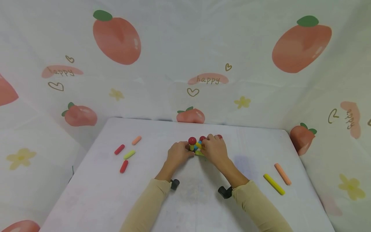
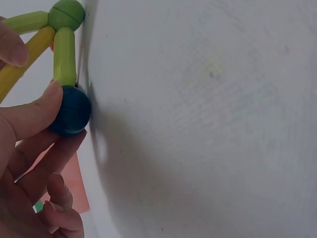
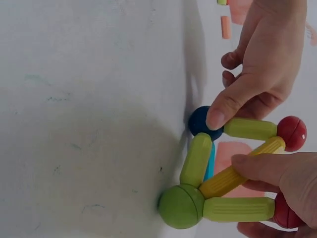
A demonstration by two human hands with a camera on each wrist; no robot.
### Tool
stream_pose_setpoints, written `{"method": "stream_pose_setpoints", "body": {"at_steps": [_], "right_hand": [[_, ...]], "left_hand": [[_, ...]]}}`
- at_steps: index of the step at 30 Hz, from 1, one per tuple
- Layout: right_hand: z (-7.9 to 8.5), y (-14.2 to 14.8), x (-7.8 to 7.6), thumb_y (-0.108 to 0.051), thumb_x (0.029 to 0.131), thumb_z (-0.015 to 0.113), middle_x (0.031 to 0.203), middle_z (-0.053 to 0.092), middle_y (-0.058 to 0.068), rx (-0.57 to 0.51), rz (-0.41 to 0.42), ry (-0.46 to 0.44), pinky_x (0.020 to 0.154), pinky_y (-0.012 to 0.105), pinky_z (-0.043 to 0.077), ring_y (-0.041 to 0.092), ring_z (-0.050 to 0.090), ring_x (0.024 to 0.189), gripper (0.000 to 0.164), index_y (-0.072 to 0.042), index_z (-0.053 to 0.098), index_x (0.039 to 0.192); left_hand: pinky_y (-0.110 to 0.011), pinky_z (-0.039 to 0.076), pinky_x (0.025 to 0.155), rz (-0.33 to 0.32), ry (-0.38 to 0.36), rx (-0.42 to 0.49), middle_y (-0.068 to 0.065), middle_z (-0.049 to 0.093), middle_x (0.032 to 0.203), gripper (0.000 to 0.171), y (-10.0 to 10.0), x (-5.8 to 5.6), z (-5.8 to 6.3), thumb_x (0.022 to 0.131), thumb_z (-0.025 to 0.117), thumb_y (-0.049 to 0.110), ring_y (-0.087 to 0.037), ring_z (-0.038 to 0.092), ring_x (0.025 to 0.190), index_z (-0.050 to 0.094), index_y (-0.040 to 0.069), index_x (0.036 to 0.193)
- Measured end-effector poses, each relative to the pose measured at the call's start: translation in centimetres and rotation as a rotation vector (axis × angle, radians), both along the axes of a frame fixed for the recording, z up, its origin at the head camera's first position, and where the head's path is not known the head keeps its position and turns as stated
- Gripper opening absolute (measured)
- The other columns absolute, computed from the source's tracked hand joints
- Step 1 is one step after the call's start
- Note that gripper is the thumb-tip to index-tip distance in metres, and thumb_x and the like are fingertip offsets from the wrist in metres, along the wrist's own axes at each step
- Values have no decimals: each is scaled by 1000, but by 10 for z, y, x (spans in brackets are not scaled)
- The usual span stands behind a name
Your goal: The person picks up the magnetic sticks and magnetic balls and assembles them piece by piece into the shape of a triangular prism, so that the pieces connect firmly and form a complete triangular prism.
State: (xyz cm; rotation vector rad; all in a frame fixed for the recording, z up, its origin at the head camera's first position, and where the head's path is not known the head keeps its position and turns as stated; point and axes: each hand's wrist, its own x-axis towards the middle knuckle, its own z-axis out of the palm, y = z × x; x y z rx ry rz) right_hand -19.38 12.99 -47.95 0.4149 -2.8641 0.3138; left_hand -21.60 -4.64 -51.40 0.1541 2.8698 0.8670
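A frame of chunky rods and balls stands in front of me, both hands at it. With thumb and fingers, my left hand pinches a dark blue ball at its near lower corner. A lime rod joins that ball to a green ball at the other low corner. My right hand grips a yellow rod that slants from the green ball up to a red ball. Its fingers partly cover another red ball. Behind, a light blue rod shows.
Left on the white table lie two short red rods, an orange rod and a lime rod. Farther right are a long yellow rod and a long orange rod. Printed cloth hangs around the table.
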Motion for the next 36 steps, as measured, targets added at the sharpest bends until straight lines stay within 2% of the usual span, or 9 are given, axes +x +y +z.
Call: {"method": "stream_pose_setpoints", "body": {"at_steps": [3, 5, 9, 12, 15, 18, 22, 29, 36], "right_hand": [[1, 2, 0, -28, 77, 90, 98, 68, 9, -8, 24, -14, 83, 45, 54, 30, 61, 90, 28, -12, 79, 97], [2, 6, -1, -30, 80, 88, 104, 68, 10, -53, 52, -63, 85, 45, 56, 30, 61, 94, 35, -10, 76, 106], [6, 24, 0, -33, 82, 86, 127, 63, 14, -308, 82, -241, 93, 46, 58, 30, 59, 114, 60, -11, 63, 133], [3, 39, 2, -29, 82, 86, 136, 59, 17, -521, 64, -329, 97, 51, 56, 34, 58, 122, 70, -9, 56, 142], [-13, 46, 2, -26, 84, 84, 131, 62, 16, -581, 48, -385, 97, 51, 56, 35, 62, 119, 61, -7, 59, 136], [-29, 45, 1, -24, 87, 81, 120, 66, 12, -566, 14, -432, 95, 47, 57, 32, 65, 111, 43, -6, 65, 123], [-42, 44, 2, -20, 87, 80, 112, 67, 9, -598, -46, -409, 92, 46, 58, 29, 66, 107, 27, -8, 71, 110], [-48, 44, 5, -19, 88, 80, 112, 66, 8, -684, -22, -370, 90, 45, 59, 30, 67, 109, 25, -9, 74, 110], [-53, 46, 4, -20, 88, 80, 114, 68, 6, -716, -63, -385, 84, 40, 60, 29, 68, 106, 23, -11, 74, 108]], "left_hand": [[-40, 55, 77, -5, 23, -16, 0, 76, 93, 28, 0, 0, 0, 82, 85, 36, -20, 68, 89, 75, 14, 96], [-40, 56, 79, -8, 25, -21, 0, 76, 93, 29, 1, 0, -1, 82, 85, 36, -20, 68, 90, 75, 14, 97], [-42, 57, 84, -15, 12, -21, 0, 77, 97, 31, 1, 0, -1, 83, 84, 36, -20, 69, 93, 76, 13, 102], [-42, 57, 83, -13, 11, -17, -1, 77, 97, 32, 0, 0, 0, 83, 85, 35, -20, 68, 92, 76, 12, 103], [-41, 56, 81, -1, 21, -21, -1, 77, 95, 31, -2, 0, 1, 82, 86, 34, -21, 68, 90, 76, 12, 102], [-41, 56, 80, -1, 19, -28, 0, 77, 96, 31, -2, 1, 1, 82, 85, 35, -20, 69, 92, 76, 13, 102], [-41, 57, 83, -17, 10, -23, 0, 78, 99, 32, 0, 2, 1, 83, 84, 36, -21, 69, 94, 76, 14, 104], [-41, 57, 83, 5, 15, -37, -1, 78, 98, 32, 1, 4, 4, 82, 85, 35, -20, 68, 92, 76, 13, 105], [-40, 57, 83, -9, 25, -32, -1, 78, 99, 32, 2, 5, 1, 83, 85, 35, -21, 69, 94, 76, 14, 104]]}}
